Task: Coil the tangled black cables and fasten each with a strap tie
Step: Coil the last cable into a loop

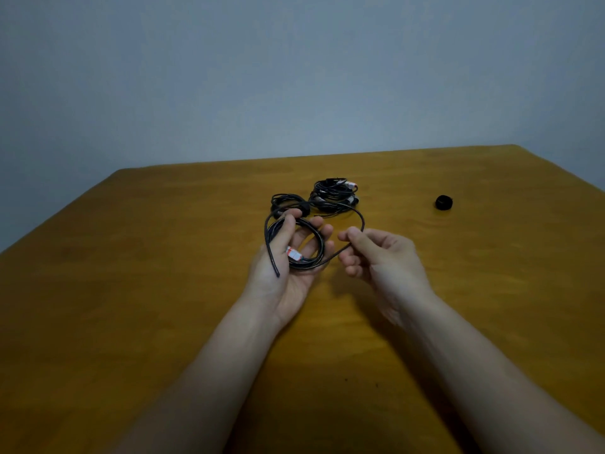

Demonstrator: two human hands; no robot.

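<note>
A warm orange-brown wooden desk (163, 257) with faint grain fills the lower half of the view, and its far edge meets a plain blue-grey wall (294, 77). The light is dim and even. Above the middle of the desk, the left grip (288, 257) lies palm up with a black cable (319, 239) coiled in it, the thumb pinning the loops against the fingers. A red-and-white connector sits inside the coil. One loose run of this cable arcs up and over to the right grip (383, 257), which pinches it between thumb and forefinger. Just behind the hands, two more cable bundles (334, 194) rest on the desk side by side. A small black roll (444, 202) lies well to their right
</note>
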